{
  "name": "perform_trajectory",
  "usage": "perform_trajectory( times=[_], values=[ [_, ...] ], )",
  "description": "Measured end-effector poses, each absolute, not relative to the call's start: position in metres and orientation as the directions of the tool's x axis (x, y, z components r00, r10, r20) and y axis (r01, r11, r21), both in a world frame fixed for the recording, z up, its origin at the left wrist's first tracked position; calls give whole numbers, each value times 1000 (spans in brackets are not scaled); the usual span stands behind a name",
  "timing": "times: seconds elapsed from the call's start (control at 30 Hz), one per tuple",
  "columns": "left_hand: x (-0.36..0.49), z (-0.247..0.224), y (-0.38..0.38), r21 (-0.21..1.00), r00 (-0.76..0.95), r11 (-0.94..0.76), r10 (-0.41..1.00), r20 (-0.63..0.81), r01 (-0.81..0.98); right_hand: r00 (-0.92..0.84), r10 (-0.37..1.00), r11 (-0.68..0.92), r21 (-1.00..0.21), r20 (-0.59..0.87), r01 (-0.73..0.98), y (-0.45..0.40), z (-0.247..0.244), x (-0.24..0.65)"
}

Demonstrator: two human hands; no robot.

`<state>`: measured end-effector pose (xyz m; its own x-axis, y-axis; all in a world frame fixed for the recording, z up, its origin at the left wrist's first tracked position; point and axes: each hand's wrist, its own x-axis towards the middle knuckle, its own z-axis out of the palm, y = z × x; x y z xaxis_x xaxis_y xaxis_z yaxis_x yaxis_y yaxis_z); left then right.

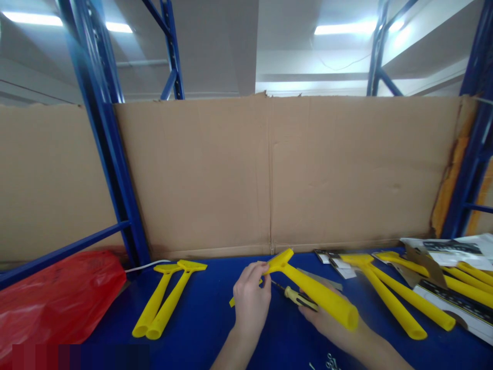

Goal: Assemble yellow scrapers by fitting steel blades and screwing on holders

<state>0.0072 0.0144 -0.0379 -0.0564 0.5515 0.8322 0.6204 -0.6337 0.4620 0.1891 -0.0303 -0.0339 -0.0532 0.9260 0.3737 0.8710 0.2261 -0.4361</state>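
My left hand (251, 293) is closed on the flat head end of a yellow tool handle (318, 293), whose hollow round end points toward the lower right. Another yellow piece (232, 302) shows beside the left hand, mostly hidden behind it. Behind the yellow handle, my right hand (327, 313) is wrapped round the grip of a screwdriver (300, 298). The screwdriver's thin shaft points left toward the fingertips of the left hand. The yellow handle hides part of the right hand.
Two yellow handles (169, 298) lie at left beside a red plastic bag (65, 293). More handles (400, 303) and a cardboard box (454, 308) are at right. Small metal screws (332, 362) lie at the near edge. A cardboard panel (288, 174) stands behind the blue table (208, 318).
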Motion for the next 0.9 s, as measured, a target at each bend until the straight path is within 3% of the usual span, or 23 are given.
perform_trajectory(
  times=[0.07,0.13,0.17,0.23,0.3,0.37,0.4,0.6,0.7,0.8,0.9],
  values=[
    [9,-38,13,340,-2,-674,449,893,655,-19,894,263,-491,447,830,-25,-33,191],
    [8,-35,12,270,19,-673,389,921,688,55,924,225,-654,379,722,-21,-24,192],
    [8,-34,11,243,24,-669,363,931,703,69,954,190,-767,291,613,-20,-17,192],
    [5,-30,10,182,45,-662,309,950,727,75,975,144,-854,208,500,-22,-3,192],
    [2,-27,10,120,73,-654,261,963,747,-2,996,-85,-991,-85,100,-27,9,191],
    [-1,-25,10,87,88,-644,235,968,760,-230,952,-224,-971,-200,-86,-36,16,190],
    [-1,-24,10,82,90,-638,233,968,766,-251,947,-233,-967,-201,-104,-40,17,189],
    [6,-17,-3,93,80,-518,302,950,850,-165,962,-244,-959,-220,-147,-47,11,177],
    [19,-11,-20,23,252,-675,306,918,738,-101,974,-216,-965,-202,-152,-42,3,175],
    [31,-7,-35,207,512,-813,517,685,544,-35,981,-192,-971,-189,-142,-40,-1,174],
    [35,-6,-41,458,625,-753,653,428,473,20,982,-185,-974,-189,-127,-40,0,174]
  ],
)
